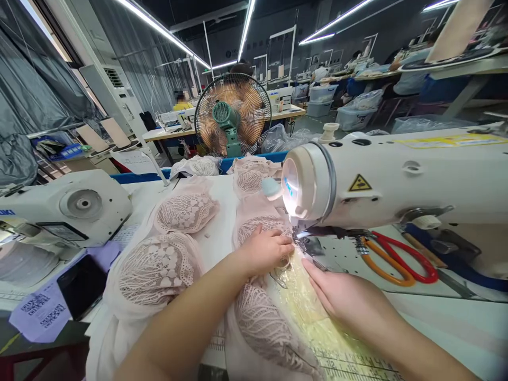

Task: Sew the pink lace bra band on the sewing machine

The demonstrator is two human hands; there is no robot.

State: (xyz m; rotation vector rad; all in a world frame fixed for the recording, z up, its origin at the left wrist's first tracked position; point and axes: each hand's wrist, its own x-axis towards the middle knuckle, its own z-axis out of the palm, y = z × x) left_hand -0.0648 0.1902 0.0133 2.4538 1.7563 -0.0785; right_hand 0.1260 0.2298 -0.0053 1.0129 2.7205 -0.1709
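At the sewing machine, my left hand lies over a beige lace bra, its bent fingers gripping the fabric just left of the needle area. My right hand rests to the right of it on the yellow, film-covered patch of the machine bed. Its fingers are stretched out, tips beside the presser foot, with no object visible in them. The lamp lights the needle area, where my fingers partly hide the stitching point. More lace bra cups lie in a row on the left.
Orange- and red-handled scissors lie right of the needle. A black phone sits on purple paper at left, near a second machine. A large fan stands behind the table. A ruler strip runs along the front.
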